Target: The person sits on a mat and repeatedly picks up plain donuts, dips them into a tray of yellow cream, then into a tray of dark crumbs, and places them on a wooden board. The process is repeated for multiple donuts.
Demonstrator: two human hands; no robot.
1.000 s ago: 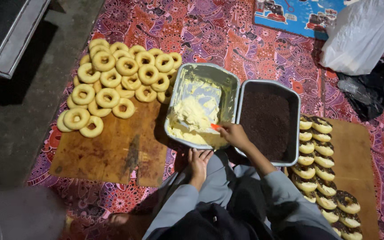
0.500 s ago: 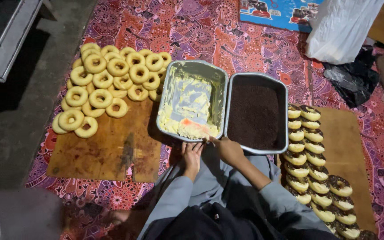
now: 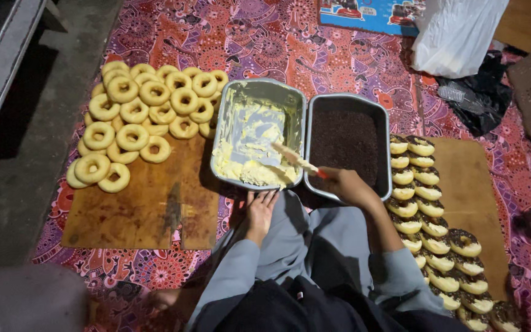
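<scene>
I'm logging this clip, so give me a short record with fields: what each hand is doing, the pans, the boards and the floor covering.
left hand: rests on the knee, empty
right hand: holds a spatula over the cream
cream pan: metal, pale cream inside
sprinkle pan: dark sprinkles
left board: plain ring doughnuts
right board: coated doughnuts in rows
cloth: purple patterned

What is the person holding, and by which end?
The right hand grips a spreading knife by its red handle end, blade over the cream tray. The left hand holds nothing; it rests near the tray's edge.
</scene>
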